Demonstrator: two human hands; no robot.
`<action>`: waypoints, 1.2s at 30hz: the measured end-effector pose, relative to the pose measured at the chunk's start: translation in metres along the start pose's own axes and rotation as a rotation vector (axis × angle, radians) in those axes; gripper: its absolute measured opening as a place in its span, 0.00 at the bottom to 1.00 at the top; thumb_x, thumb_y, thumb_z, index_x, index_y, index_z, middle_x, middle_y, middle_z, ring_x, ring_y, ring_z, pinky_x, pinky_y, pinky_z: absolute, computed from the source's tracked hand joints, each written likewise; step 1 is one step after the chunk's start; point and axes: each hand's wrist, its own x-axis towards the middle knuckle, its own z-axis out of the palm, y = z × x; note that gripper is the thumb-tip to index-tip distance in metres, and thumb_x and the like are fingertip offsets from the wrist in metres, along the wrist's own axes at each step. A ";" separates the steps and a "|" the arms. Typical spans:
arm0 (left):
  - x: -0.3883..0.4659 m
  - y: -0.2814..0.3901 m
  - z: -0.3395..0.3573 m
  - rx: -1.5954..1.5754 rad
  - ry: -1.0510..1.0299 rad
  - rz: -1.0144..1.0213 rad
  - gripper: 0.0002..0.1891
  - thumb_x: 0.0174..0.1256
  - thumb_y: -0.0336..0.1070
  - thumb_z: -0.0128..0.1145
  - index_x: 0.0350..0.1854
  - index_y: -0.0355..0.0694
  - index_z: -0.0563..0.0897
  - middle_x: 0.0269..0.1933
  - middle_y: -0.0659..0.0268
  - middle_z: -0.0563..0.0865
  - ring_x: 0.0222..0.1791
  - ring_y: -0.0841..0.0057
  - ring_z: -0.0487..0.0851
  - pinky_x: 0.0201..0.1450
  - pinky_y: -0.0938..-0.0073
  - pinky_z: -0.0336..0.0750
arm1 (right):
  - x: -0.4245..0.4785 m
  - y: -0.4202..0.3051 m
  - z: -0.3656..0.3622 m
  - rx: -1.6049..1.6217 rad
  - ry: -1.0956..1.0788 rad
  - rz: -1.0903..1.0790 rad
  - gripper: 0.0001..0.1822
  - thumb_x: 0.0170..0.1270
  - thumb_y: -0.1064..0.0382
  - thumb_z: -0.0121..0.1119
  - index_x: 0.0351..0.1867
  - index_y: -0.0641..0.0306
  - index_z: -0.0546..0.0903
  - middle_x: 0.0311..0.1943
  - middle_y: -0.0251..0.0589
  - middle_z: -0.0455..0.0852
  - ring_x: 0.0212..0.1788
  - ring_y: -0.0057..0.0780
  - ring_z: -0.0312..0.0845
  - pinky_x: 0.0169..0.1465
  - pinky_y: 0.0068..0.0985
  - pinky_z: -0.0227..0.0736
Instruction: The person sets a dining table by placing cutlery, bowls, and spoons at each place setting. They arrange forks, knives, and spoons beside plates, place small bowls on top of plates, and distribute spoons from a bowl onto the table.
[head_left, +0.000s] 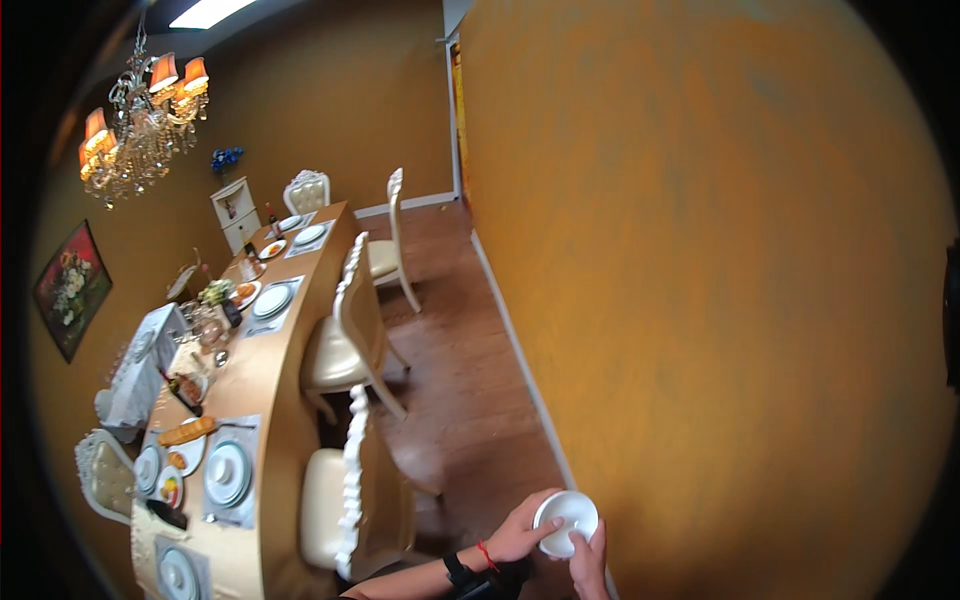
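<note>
A white bowl (576, 510), perhaps one of a stack, is between my two hands at the bottom of the view. My left hand (517, 531), with a red string and a black band at the wrist, grips its left side, the thumb over the rim. My right hand (590, 564) grips the lower right side, its thumb inside the bowl. To the left stands a long dining table (292, 337) with place settings. A plate stack with a small white bowl (219, 471) on top sits on a grey placemat (238, 510). A long loaf of bread (187, 431) lies behind it.
Cream chairs with carved white frames (351, 480) line the table's near side. An orange-brown wall (712, 300) rises close on the right. The wooden floor (465, 375) runs between wall and chairs. A crystal chandelier (142, 127) hangs at upper left; a cloth-covered side table (139, 382) stands beyond the dining table.
</note>
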 end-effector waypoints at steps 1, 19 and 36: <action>0.022 -0.019 0.003 -0.044 0.053 0.012 0.28 0.71 0.45 0.59 0.67 0.34 0.70 0.63 0.53 0.75 0.65 0.65 0.74 0.68 0.67 0.67 | 0.020 0.001 -0.008 -0.035 -0.001 0.049 0.25 0.65 0.72 0.45 0.65 0.64 0.61 0.53 0.53 0.75 0.42 0.39 0.83 0.25 0.29 0.84; 0.348 -0.033 -0.258 0.066 0.590 0.166 0.22 0.73 0.43 0.55 0.63 0.35 0.74 0.57 0.54 0.81 0.57 0.60 0.79 0.62 0.66 0.72 | 0.428 -0.104 0.210 -0.211 -0.335 0.007 0.25 0.65 0.70 0.45 0.64 0.63 0.61 0.52 0.52 0.75 0.41 0.39 0.83 0.27 0.30 0.85; 0.492 0.051 -0.719 0.575 1.062 0.113 0.33 0.68 0.57 0.57 0.66 0.36 0.69 0.65 0.51 0.73 0.68 0.58 0.65 0.72 0.57 0.56 | 0.736 -0.137 0.691 -0.103 -0.928 -0.095 0.21 0.66 0.68 0.49 0.61 0.68 0.68 0.55 0.47 0.75 0.56 0.34 0.74 0.58 0.32 0.71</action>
